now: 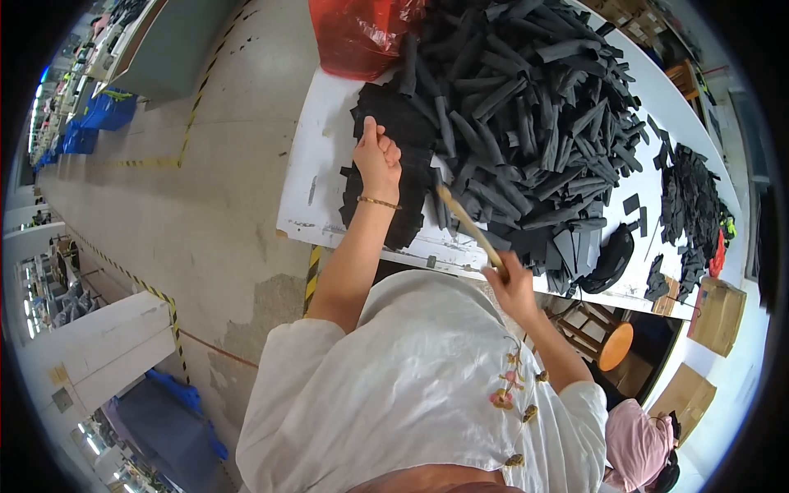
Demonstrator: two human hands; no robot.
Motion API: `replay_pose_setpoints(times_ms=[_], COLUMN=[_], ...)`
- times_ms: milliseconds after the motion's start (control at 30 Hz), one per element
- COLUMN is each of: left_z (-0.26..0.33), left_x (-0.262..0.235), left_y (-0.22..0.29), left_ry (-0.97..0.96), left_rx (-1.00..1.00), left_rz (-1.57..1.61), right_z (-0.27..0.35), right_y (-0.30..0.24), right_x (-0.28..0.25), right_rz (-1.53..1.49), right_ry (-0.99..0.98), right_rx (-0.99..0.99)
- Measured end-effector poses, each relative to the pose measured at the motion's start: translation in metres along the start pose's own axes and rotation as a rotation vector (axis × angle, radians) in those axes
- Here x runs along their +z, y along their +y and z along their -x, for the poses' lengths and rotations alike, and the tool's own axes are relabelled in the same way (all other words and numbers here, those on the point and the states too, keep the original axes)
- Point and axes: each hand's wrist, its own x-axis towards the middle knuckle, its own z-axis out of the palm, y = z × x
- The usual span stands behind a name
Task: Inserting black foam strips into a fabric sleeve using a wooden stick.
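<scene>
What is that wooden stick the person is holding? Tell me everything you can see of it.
The wooden stick is slim, straight and pale tan, like bare wood or bamboo. The right hand grips its near end in a closed fist at the white table's front edge. It slants up and to the left over the table, its far tip reaching the edge of the pile of black fabric strips. Its tip looks blurred.

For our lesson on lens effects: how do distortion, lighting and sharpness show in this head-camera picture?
Head view: the fisheye bends the white worktable's edge and the yellow-black floor stripe, with black corners round the image circle; lighting is even and soft, with mild glare on the red plastic bag; the thin wooden stick in the right hand looks slightly blurred.
</scene>
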Motion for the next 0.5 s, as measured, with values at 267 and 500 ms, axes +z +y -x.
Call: replay_pose_setpoints(times_ms=[267,500], left_z=[0.011,0.025], left_x=[-0.039,-0.059], left_y=[-0.032,-0.048], left_ry=[0.046,-0.020], left_rx=[-0.007,-0.104], left_rz=[-0.292,-0.401], right_z=[-0.077,-0.084], right_y=[0.079,0.089], right_x=[0.016,0.064], right_rz=[-0.164,-0.110], right_ry=[0.310,0.250], right_rx=[0.121,0.054])
